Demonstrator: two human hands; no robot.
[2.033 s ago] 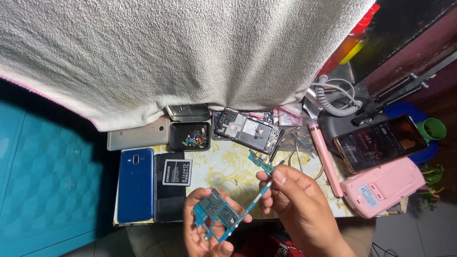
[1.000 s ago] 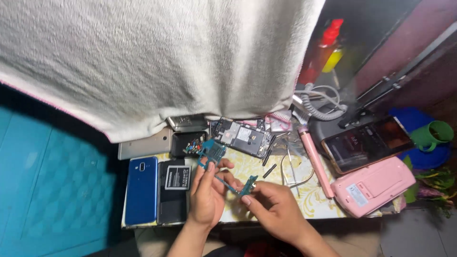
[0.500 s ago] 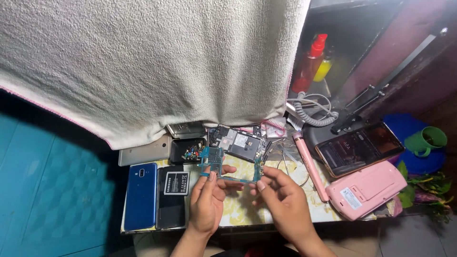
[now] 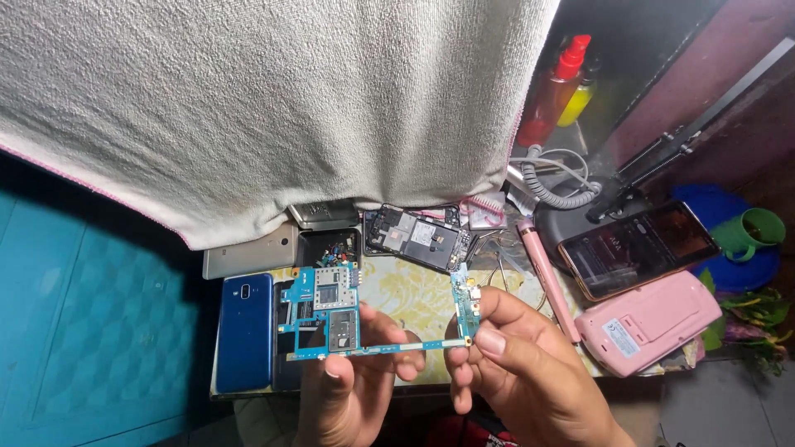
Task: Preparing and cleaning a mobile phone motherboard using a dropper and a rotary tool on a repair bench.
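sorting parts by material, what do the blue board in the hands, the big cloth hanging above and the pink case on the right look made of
Circuit board: looks like rigid laminate with a glossy teal-blue coating, carrying silvery metal shields; both the left hand and the right hand hold it.
Cloth: off-white looped pile, probably cotton terry towelling.
Pink case: smooth, slightly shiny moulded shell, likely plastic.
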